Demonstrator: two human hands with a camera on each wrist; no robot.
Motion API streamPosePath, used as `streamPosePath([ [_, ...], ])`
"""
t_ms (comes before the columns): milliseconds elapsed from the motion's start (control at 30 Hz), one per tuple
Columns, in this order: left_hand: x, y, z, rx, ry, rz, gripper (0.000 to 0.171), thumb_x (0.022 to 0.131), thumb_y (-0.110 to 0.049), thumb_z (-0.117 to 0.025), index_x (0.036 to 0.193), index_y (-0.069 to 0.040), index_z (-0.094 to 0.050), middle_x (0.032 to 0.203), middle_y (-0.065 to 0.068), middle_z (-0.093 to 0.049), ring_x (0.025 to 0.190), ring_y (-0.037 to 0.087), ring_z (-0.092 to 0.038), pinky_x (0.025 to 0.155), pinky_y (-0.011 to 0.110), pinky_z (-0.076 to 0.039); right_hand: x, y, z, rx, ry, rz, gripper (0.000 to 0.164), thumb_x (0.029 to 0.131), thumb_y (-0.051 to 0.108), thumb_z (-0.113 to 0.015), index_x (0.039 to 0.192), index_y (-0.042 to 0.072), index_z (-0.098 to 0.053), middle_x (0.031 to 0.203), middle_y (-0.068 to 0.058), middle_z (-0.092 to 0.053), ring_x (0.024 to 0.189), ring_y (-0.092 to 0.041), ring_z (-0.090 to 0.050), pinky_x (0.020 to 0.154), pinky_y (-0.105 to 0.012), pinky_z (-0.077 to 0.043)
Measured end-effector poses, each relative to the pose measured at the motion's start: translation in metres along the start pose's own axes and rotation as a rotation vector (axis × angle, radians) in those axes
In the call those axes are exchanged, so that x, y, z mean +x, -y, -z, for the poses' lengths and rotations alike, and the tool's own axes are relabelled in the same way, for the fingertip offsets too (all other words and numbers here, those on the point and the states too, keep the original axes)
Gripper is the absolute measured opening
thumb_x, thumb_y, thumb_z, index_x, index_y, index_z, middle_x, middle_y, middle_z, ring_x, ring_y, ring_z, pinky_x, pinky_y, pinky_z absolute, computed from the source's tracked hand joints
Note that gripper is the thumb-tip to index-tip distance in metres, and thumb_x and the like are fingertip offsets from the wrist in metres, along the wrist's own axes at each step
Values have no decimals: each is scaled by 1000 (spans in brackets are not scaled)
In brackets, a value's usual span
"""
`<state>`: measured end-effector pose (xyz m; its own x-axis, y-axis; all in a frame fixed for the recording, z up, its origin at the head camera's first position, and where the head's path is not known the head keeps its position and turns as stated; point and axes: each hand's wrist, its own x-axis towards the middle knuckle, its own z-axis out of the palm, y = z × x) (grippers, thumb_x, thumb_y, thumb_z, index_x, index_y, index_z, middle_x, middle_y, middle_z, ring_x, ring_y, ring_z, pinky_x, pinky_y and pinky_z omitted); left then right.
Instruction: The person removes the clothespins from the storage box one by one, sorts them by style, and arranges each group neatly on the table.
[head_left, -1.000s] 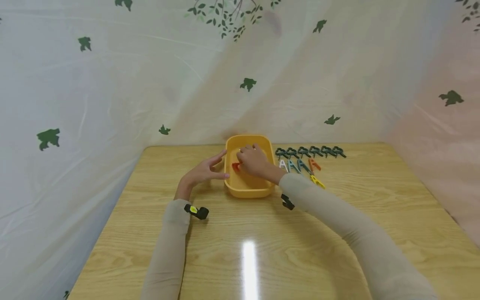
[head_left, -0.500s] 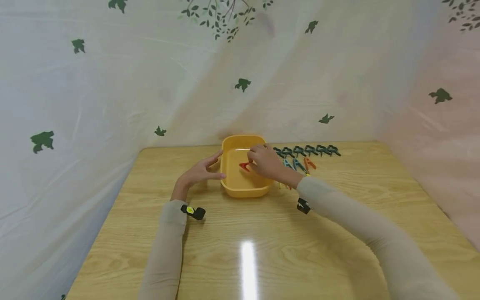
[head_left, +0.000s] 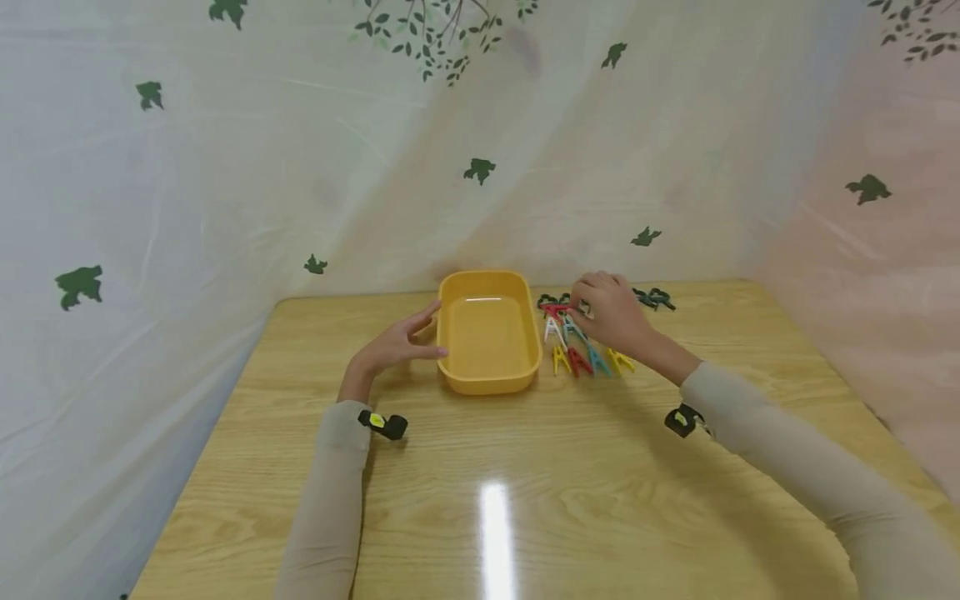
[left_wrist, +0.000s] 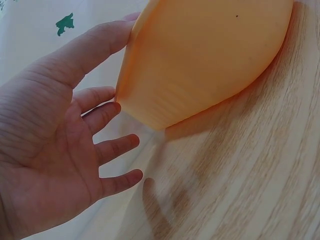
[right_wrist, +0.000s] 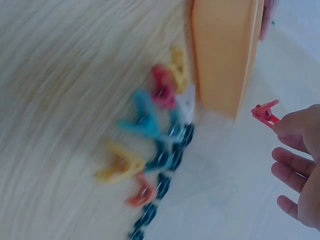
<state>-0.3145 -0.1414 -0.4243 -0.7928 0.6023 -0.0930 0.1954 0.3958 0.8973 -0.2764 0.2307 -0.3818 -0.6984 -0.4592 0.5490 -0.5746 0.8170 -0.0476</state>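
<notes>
My right hand (head_left: 617, 315) pinches a red clothespin (right_wrist: 265, 113) between thumb and forefinger, above the table to the right of the yellow-orange plastic tub (head_left: 487, 387). My left hand (head_left: 386, 350) stays at the tub's left side. Its thumb reaches the rim and its other fingers are spread, some tips touching the outer wall, as the left wrist view shows. No clothespin shows in the tub in the head view. Below the right hand lie a white clothespin (head_left: 552, 329), a yellow one (head_left: 561, 361), a red one (head_left: 578, 362) and a blue one (head_left: 597, 361).
A row of dark green clips (head_left: 660, 300) runs along the table's back edge, partly hidden by my right hand. An orange clothespin (right_wrist: 142, 196) lies near them in the blurred right wrist view. A patterned cloth (head_left: 360, 167) hangs behind the wooden table (head_left: 420, 483).
My right hand has lifted the red clothespin out of the tub and carried it right, over the sorted clothespins. The left hand keeps its place at the tub; the head view has shifted slightly.
</notes>
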Motion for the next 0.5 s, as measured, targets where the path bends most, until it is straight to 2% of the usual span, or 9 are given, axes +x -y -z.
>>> streamPosePath([
  [267,-1,1,0,-14,10,-13,94,80,-29,-75,152,-22,-14,159,0,-11,144,33,-11,113,57,-17,-51,-49,20,-76,34,-100,12,75,11,-76,75,9,-64,83,-8,-64,84,-30,-59,80,-58,-44],
  [500,1,1,0,-2,13,-27,93,81,-29,-74,152,-21,-14,159,0,-10,144,32,-12,114,55,-18,-85,-68,27,-98,66,-161,13,73,10,-77,74,8,-64,80,-11,-64,78,-33,-58,77,-61,-44],
])
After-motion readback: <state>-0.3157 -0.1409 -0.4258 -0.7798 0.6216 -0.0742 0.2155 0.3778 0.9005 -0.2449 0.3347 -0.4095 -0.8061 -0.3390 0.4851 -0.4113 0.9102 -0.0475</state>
